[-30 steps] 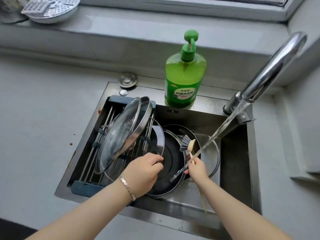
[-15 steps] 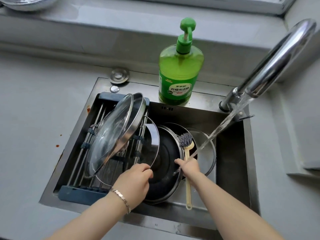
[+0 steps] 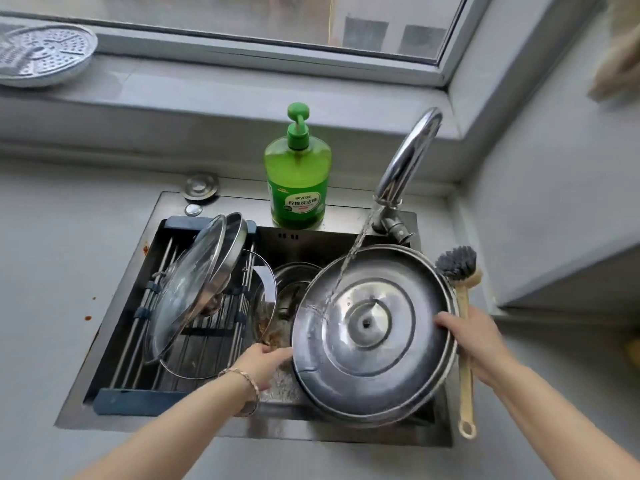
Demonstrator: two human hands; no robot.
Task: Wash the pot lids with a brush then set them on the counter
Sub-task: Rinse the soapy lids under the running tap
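A large steel pot lid (image 3: 372, 336) is held over the right half of the sink, its inner side facing me, with tap water running onto it. My left hand (image 3: 265, 363) grips its left rim. My right hand (image 3: 474, 341) holds its right rim and also the brush (image 3: 462, 306), whose grey bristles point up and whose wooden handle hangs down. Two glass lids (image 3: 194, 282) lean on the rack at the left. Another glass lid (image 3: 265, 292) stands behind the steel one.
The sink (image 3: 114, 422) holds a blue-framed drying rack (image 3: 131, 401) on its left. A green soap bottle (image 3: 297, 174) stands on the back rim beside the running tap (image 3: 408, 157). Grey counter (image 3: 62, 258) lies left; a perforated steel plate (image 3: 41, 53) sits on the windowsill.
The steel lid has been lifted and turned under the water, inner side toward me. My right hand with the brush moved from the sink's middle to the lid's right rim.
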